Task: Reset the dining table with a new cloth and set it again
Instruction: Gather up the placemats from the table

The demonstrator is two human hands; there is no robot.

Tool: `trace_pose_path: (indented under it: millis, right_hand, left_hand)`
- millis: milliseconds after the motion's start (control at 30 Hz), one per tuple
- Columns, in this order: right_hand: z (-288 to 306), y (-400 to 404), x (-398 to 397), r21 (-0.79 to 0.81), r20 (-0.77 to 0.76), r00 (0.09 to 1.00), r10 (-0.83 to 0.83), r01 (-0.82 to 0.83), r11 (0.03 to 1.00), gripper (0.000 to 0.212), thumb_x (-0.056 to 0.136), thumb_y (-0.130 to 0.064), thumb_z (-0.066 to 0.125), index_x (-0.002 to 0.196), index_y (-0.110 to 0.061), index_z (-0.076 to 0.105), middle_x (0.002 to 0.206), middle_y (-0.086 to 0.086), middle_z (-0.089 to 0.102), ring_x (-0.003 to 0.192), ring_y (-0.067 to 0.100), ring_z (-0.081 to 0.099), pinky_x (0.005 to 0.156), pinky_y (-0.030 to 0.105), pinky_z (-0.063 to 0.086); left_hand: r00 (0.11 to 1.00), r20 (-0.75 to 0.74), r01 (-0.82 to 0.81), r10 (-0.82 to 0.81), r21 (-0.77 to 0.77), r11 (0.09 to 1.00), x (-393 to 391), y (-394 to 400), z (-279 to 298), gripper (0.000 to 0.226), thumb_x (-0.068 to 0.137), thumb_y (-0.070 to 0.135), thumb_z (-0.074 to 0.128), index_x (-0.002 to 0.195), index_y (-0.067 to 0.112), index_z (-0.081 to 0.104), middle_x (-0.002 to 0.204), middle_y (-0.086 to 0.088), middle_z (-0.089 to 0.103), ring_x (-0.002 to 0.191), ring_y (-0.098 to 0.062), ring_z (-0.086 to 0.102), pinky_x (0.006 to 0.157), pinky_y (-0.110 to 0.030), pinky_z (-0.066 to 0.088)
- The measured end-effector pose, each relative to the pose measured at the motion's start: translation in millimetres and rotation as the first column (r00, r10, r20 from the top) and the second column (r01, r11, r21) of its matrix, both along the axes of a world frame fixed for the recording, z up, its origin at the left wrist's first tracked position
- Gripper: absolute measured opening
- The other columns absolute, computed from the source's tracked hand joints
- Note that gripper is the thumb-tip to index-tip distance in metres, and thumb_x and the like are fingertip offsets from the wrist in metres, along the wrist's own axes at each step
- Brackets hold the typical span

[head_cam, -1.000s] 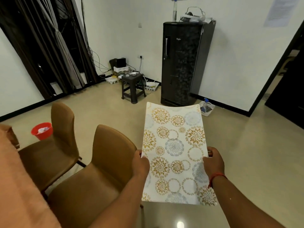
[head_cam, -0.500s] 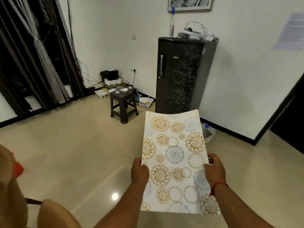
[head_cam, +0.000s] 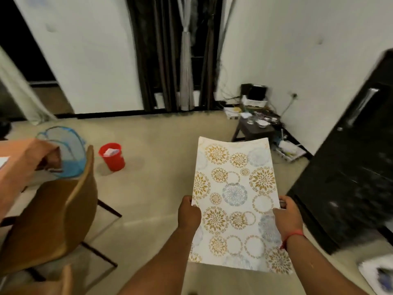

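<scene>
While both hands, left hand [head_cam: 189,211] and right hand [head_cam: 286,213], grip one stiff floral-patterned placemat [head_cam: 236,201] by its edges, one red plastic bucket [head_cam: 112,156] stands left of it.

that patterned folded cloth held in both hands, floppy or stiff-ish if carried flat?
The folded cloth likely holds shape: its far end juts out unsupported with only slight curl. Probably light, since left hand and right hand pinch just its edges.
</scene>
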State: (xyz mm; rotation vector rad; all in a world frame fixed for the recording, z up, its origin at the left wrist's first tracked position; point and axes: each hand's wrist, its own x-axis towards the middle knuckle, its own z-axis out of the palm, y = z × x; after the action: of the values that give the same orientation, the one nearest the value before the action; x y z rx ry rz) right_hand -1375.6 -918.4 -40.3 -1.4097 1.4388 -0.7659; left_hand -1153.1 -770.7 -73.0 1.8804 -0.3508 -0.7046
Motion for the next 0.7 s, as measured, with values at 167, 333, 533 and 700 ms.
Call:
trace_pose_path:
  millis: [167,333,533,700]
  right_hand:
    - [-7.9,-82.3,128.7,0.000,0.038,0.989,0.142,-0.142,0.990,0.032,0.086,-0.002,0.060,0.109,-0.024,0.063,0.099,-0.001,0.069,0.091,0.022,0.064,0.081,0.038,0.053]
    - [-3.1,-178.6,266.8,0.009,0.002,0.974,0.228,-0.228,0.974,0.036,0.087,-0.001,0.056,0.114,-0.025,0.062,0.105,0.003,0.068,0.097,0.027,0.064,0.090,0.046,0.054]
    - [-4.5,-253.3,451.6,0.003,-0.015,0.925,0.381,-0.381,0.925,0.034,0.088,0.002,0.056,0.112,-0.021,0.060,0.103,0.006,0.066,0.098,0.030,0.061,0.094,0.049,0.051]
    - [-22.6,-292.1,615.4,0.037,0.030,0.848,0.528,-0.529,0.848,0.042,0.083,0.003,0.057,0.109,-0.030,0.062,0.104,0.003,0.069,0.098,0.030,0.064,0.093,0.051,0.052]
  left_hand:
    - [0.991,0.029,-0.135,0.133,0.050,0.990,113.6,-61.8,-13.5,0.023,0.092,-0.005,0.041,0.100,0.011,0.055,0.086,0.002,0.058,0.071,-0.009,0.052,0.054,-0.018,0.040]
    - [0.984,0.033,-0.176,0.175,0.039,0.984,233.9,-135.1,3.1,0.024,0.089,-0.008,0.039,0.092,0.014,0.049,0.082,0.002,0.050,0.082,-0.020,0.049,0.063,-0.022,0.038]
    - [0.941,0.017,-0.337,0.337,0.046,0.940,389.1,-175.3,10.2,0.024,0.088,-0.005,0.041,0.099,0.012,0.054,0.098,-0.007,0.063,0.090,-0.024,0.058,0.074,-0.027,0.044]
    - [0.866,0.020,-0.501,0.500,0.031,0.865,503.5,-184.8,8.8,0.020,0.092,0.002,0.048,0.106,0.014,0.058,0.100,0.000,0.064,0.096,-0.020,0.060,0.081,-0.027,0.047]
